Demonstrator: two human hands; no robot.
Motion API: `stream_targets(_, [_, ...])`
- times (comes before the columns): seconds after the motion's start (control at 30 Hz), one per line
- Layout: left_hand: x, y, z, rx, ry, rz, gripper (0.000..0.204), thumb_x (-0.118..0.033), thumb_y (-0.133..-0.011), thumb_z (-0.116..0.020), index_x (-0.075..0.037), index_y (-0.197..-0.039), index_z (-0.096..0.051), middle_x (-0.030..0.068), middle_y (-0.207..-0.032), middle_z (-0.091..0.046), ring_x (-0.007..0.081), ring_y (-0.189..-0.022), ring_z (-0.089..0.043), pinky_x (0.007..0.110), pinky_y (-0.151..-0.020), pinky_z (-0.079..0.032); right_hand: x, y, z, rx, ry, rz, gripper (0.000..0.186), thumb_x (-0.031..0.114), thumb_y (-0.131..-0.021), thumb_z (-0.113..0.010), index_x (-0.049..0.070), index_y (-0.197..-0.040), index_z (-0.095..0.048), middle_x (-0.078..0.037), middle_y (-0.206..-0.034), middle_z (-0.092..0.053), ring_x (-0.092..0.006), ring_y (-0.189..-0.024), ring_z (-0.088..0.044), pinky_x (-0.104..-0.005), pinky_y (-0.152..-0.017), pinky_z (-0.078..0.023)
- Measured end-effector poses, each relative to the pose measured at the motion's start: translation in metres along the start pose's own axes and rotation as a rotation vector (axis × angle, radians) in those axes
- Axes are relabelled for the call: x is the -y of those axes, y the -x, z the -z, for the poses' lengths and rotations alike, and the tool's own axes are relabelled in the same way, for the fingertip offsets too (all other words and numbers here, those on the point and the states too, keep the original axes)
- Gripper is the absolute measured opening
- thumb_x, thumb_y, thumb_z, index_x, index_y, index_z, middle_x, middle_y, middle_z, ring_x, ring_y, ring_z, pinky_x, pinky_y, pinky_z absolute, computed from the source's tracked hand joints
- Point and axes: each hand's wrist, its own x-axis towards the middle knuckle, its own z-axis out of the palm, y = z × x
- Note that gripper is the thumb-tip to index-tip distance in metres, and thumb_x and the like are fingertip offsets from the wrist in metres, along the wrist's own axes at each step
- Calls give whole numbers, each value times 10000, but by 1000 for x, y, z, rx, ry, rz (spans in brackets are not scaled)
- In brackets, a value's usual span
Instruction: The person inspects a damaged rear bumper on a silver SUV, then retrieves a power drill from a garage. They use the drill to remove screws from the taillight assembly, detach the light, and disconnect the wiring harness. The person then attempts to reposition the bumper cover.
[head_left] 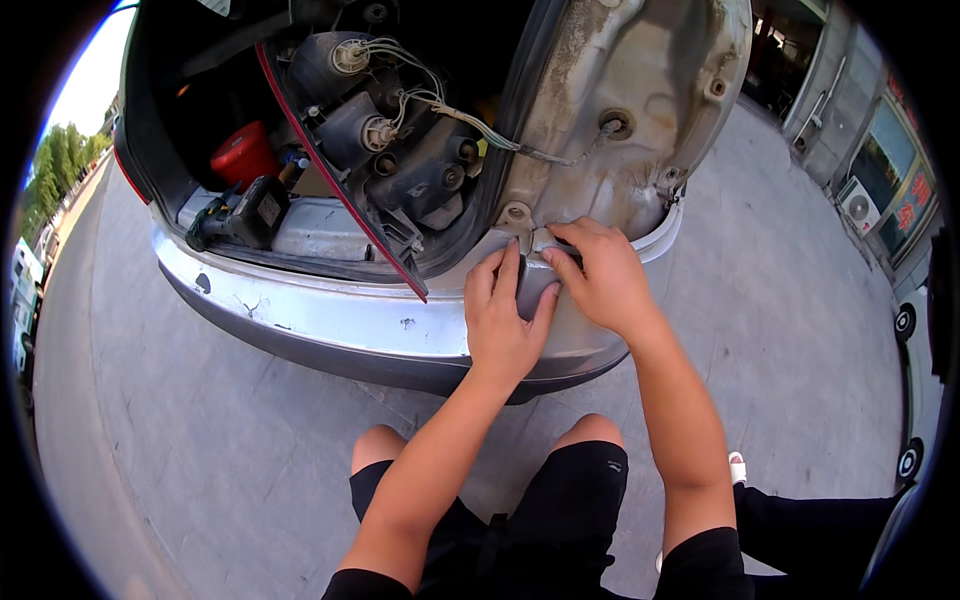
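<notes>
Both hands are at the top corner of a silver car's rear bumper (345, 312), beneath a bared tail-light recess (570, 110). My left hand (500, 325) rests on the bumper, fingers stretched up to its upper edge and thumb apart. Just to the right, my right hand (608, 280) has its fingers bent over that edge, thumb and forefinger gripping it; its fingertips are partly hidden. Left of the recess, the removed tail light (350, 135) lies with its back showing bulb sockets and its red rim outward. A wire bundle (510, 145) joins it to a grommet in the body.
In the open trunk are a red container (245, 155) and a black-and-green cordless tool (255, 212). A person's dark-clothed leg and white shoe (738, 468) are close on the right. Grey paving (250, 430) surrounds the car; a white vehicle (925, 390) stands far right.
</notes>
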Motion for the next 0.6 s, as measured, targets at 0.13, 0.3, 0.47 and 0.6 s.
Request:
stream_targets(0.13, [-3, 2, -2, -19, -33, -10, 721, -205, -761, -828, 71, -1355, -527, 197, -1240, -545, 372, -1128, -520, 436, -968, -436, 10, -6, -9, -175, 130, 17, 359, 311, -831, -735, 1, -1005, -691, -167, -907, -653, -368, -867, -617, -463, -754, -453])
stream_targets(0.3, [-4, 4, -3, -68, -39, 7, 689, -145, -745, -829, 64, -1335, -541, 191, -1245, -558, 355, -1148, -528, 411, -979, -449, 22, -25, -33, -390, 302, -102, 370, 348, -763, -777, 39, -900, -627, -122, -859, -617, -338, -824, -592, -455, -751, -434])
stream_targets(0.47, [-1, 6, -2, -106, -45, -4, 674, -156, -732, -830, 55, -1314, -563, 182, -1223, -569, 355, -1132, -528, 424, -971, -438, 24, -29, -41, -447, 338, -116, 361, 310, -731, -804, 55, -872, -591, -107, -859, -595, -333, -822, -581, -447, -734, -430])
stream_targets(0.6, [1, 7, -2, -136, -34, -17, 687, -164, -706, -838, 52, -1300, -570, 178, -1221, -565, 365, -1124, -530, 441, -975, -431, 30, -8, -30, -426, 329, -57, 362, 294, -709, -811, 72, -912, -610, -80, -917, -596, -306, -877, -565, -442, -757, -421])
